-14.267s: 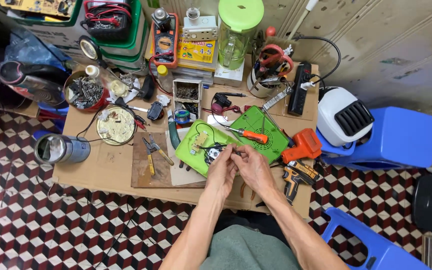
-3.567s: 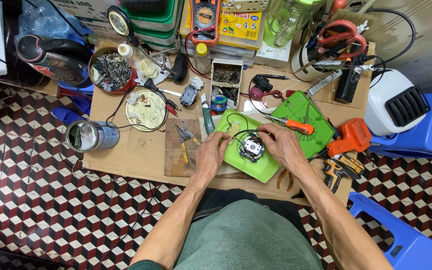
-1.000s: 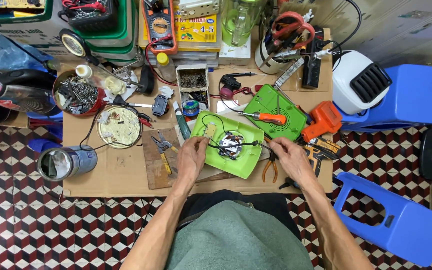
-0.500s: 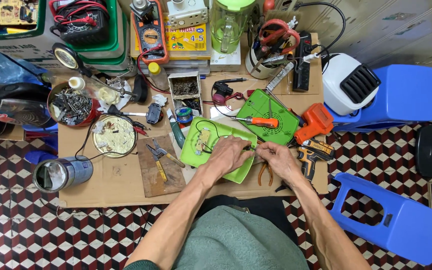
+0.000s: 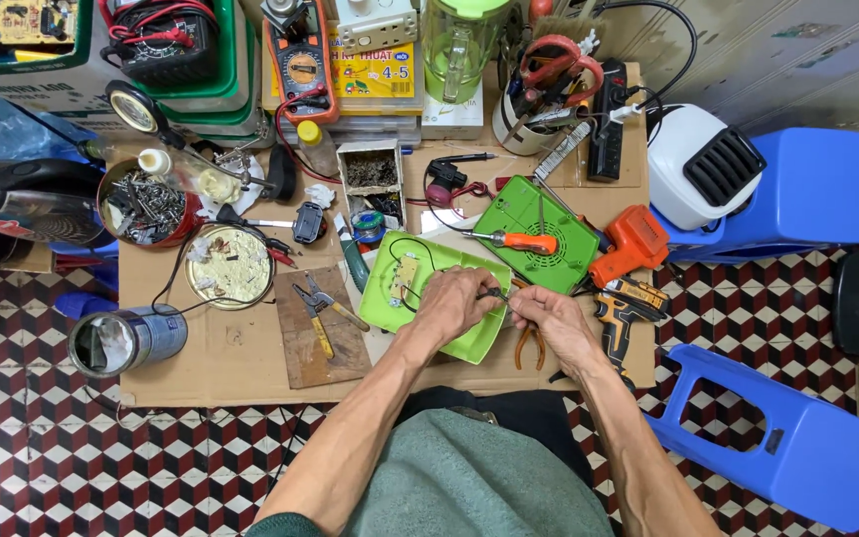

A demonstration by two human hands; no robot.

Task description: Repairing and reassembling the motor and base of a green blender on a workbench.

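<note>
1. Green plastic housing half (image 5: 429, 298), lying open near the middle of the table (image 5: 241, 358), with a small pale board and thin dark wires inside.
2. Left hand (image 5: 454, 303) resting over that housing, fingers pinched together on something small and dark, perhaps a wire end; hard to tell which.
3. Right hand (image 5: 549, 318) just right of it, fingers closed on the other end of the same small piece, just beside the housing's right edge.
4. Risks, as a judgement: thin wires likely to snap or pull off the board if tugged; housing free to slide on the cardboard-covered top; pliers (image 5: 529, 346) under the right wrist liable to be knocked; screwdriver (image 5: 514, 241) could roll off the second green cover (image 5: 569, 214).
5. Count: two green housing parts, one orange-handled screwdriver, one orange drill (image 5: 633, 244), one multimeter (image 5: 300, 60), one tin of screws (image 5: 143, 199), two blue plastic stools (image 5: 797, 428), two hands.
</note>
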